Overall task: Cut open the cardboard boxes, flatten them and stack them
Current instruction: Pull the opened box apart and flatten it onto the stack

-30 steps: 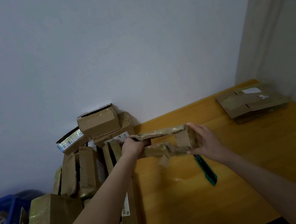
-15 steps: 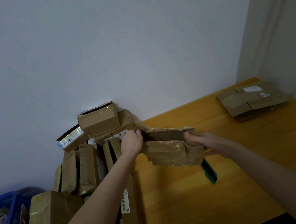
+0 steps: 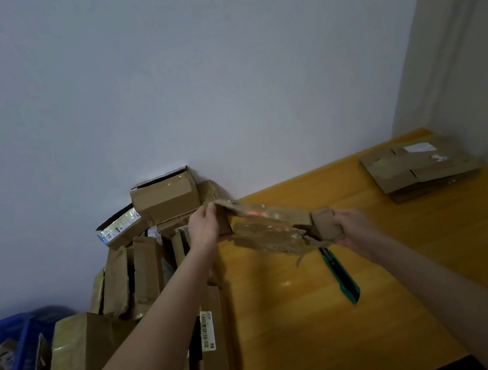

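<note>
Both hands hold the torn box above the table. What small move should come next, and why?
Probably lower the torn box onto the table and press it flat. The left hand and right hand grip its ends in the air, and its end flaps are folded, so it is not ready for the flat stack.

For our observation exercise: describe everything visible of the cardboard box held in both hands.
The cardboard box is brown, crumpled and torn, with glossy tape and ragged edges. Opened out and partly flattened, it is held over the wooden table. The left hand grips its left end flap, the right hand its right end. A torn strip dangles beneath.
</note>
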The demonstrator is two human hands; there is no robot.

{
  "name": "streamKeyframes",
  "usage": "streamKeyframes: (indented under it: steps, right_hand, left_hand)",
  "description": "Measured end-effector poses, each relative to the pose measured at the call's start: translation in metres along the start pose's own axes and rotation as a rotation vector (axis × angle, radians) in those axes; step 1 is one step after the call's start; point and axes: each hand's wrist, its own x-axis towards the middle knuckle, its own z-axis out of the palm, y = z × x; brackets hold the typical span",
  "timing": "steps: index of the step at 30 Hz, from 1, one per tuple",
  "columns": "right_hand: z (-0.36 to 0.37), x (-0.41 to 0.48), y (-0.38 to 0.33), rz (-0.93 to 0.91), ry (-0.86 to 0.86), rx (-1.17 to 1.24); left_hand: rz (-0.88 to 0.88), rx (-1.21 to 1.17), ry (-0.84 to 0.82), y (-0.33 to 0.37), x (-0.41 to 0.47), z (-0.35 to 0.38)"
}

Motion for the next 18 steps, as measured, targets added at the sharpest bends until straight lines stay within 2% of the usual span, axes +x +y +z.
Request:
streamKeyframes:
  steps: [3,6,10,13,16,18]
  right_hand:
    - [-0.002,-0.002,-0.004,0.056,-0.016,0.138]
    - [0.002,-0.002,-0.005,0.229,-0.094,0.359]
    - [0.008,-0.004,-0.001,0.329,-0.161,0.356]
    - [0.010,-0.004,0.002,0.388,-0.133,0.394]
    - [0.010,0.003,0.009,0.388,-0.021,0.415]
    - [0.008,0.008,0.013,0.338,0.059,0.364]
  left_hand:
    - [-0.016,-0.165,-0.118,-0.009,0.000,-0.010]
    - [-0.035,-0.294,-0.160,-0.014,-0.004,-0.010]
    - [-0.107,-0.489,-0.263,-0.011,-0.007,-0.009]
    - [-0.153,-0.550,-0.373,-0.008,-0.011,-0.012]
    - [-0.236,-0.543,-0.462,-0.010,-0.010,-0.020]
    - [-0.258,-0.424,-0.517,-0.014,-0.007,-0.025]
